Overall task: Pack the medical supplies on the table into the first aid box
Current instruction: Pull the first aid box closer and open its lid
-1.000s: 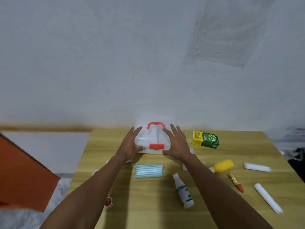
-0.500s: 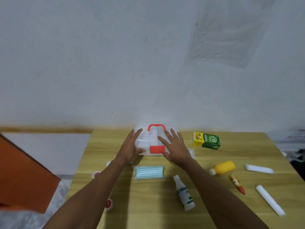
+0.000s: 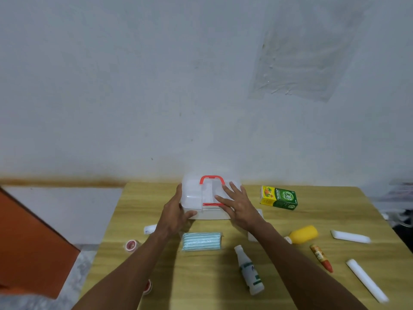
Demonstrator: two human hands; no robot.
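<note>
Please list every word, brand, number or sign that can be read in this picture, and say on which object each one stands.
"OB": on the green and yellow carton, in large white letters; the smaller print beside it is too blurred to read.
White bottle: green and dark marks on its label, too blurred to read.
Orange tube: print too small to read.
Mask pack and first aid box: no readable text.

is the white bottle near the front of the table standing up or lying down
Lying down. The white bottle rests on its side on the table, cap toward the wall, base toward the person.
</note>
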